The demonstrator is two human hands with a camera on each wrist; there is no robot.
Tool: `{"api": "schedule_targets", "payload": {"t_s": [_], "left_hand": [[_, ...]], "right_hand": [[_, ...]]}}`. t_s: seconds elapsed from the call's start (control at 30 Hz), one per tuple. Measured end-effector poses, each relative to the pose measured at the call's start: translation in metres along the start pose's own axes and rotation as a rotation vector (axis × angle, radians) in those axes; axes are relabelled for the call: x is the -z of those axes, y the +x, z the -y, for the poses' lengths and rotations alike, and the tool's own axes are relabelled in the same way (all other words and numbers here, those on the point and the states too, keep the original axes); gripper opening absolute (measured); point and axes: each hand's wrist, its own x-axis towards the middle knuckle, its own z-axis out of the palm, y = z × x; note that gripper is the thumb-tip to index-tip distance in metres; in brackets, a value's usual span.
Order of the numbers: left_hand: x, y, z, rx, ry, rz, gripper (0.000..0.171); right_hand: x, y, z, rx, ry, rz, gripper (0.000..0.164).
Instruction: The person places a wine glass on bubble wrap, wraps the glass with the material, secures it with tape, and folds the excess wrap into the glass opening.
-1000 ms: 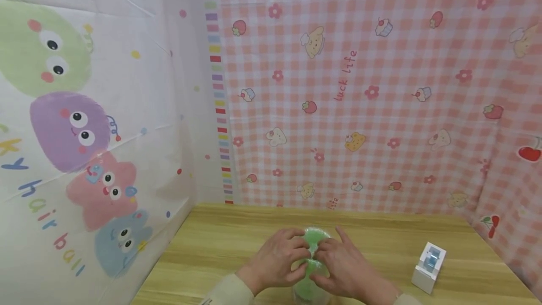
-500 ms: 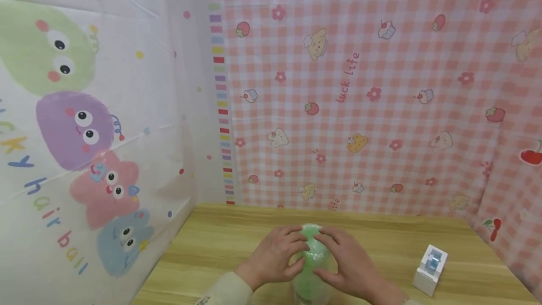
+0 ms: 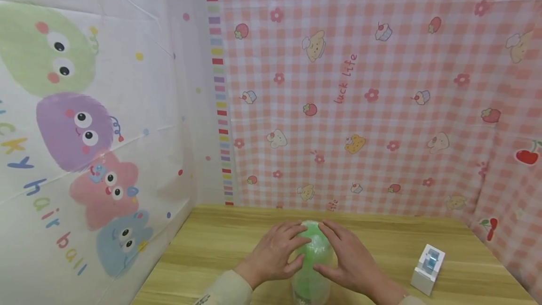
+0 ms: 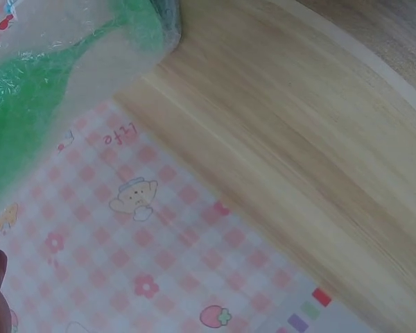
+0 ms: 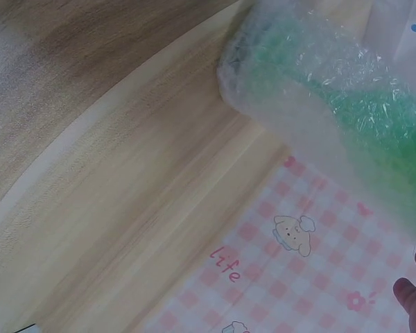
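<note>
A green object wrapped in clear bubble wrap (image 3: 312,267) stands upright on the table, a rounded bundle; its exact kind is hidden by the wrap. My left hand (image 3: 275,253) is at its left side, fingers lightly bent toward its upper part. On its other side is my right hand (image 3: 351,260), with fingers extended near the top and the thumb apart. In the left wrist view the bundle (image 4: 24,104) fills the upper left, one digit showing below it. The right wrist view has the bundle (image 5: 374,111) at upper right, with fingertips (image 5: 405,291) below.
A white tape dispenser (image 3: 428,269) with a blue roll stands to the right on the wood-grain table (image 3: 203,248). A pink checked cloth (image 3: 372,60) hangs behind, and a white cartoon-print cloth (image 3: 161,84) hangs at the left.
The hands have spread from the middle of the bundle toward its sides, uncovering more of its front. The bundle looks smoother and taller, where earlier the fingers pressed in at its middle.
</note>
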Motion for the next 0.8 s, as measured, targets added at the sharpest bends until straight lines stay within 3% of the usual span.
{"api": "schedule_targets", "payload": {"t_s": [0.8], "left_hand": [[0.0011, 0.0035, 0.0068, 0.048, -0.035, 0.005, 0.037]], "right_hand": [[0.0051, 0.0007, -0.0059, -0.053, -0.028, 0.019, 0.088]]}}
